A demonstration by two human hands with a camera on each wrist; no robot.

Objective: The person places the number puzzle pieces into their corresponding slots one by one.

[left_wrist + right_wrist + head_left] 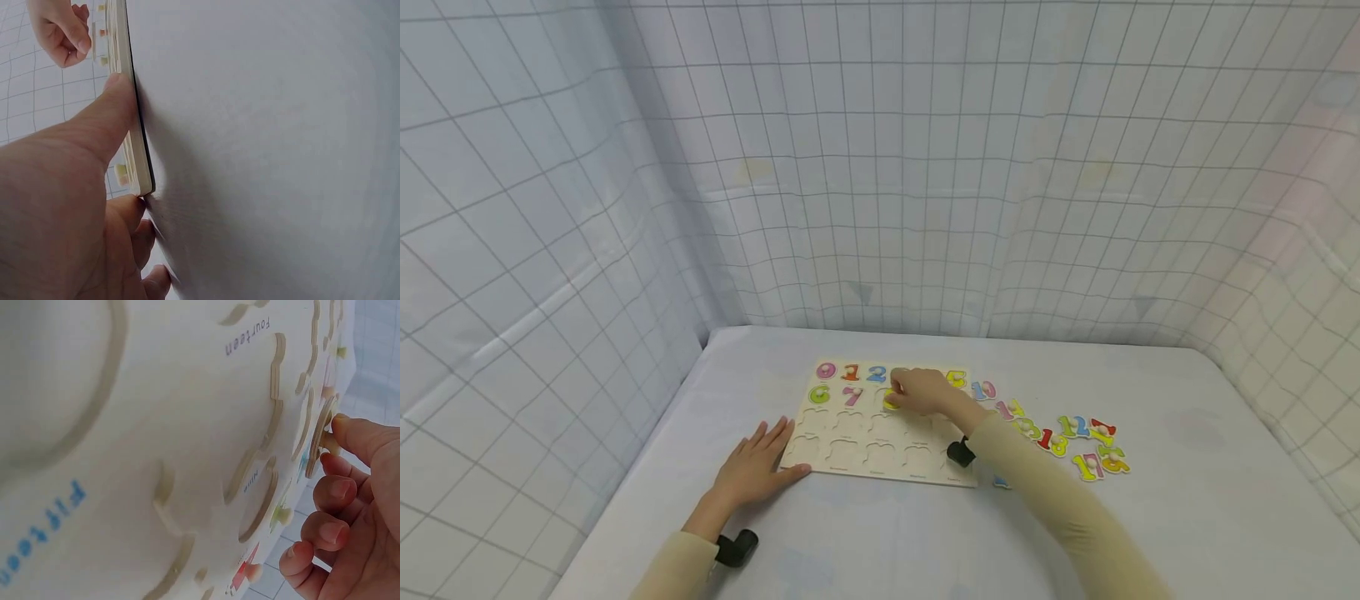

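A wooden number puzzle board (861, 477) lies on the table. My right hand (923, 390) is over its second row and pinches a yellow number piece (891, 401) by its knob with thumb and index finger. In the right wrist view this piece (320, 440) stands tilted at the board surface; its digit is mostly hidden. My left hand (758, 471) rests at the board's near left corner, fingers extended along the left side and thumb (112, 106) on the near edge. Purple 0 (826, 371), red 1 (850, 372), blue 2 (877, 374), green 6 (818, 395) and pink 7 (852, 395) sit in slots.
Several loose two-digit pieces lie right of the board, among them a 10 (983, 390), a 13 (1052, 442) and a 17 (1088, 467). A blue piece (1002, 482) is partly covered by my right sleeve. Grid-patterned curtains (880, 208) enclose the table.
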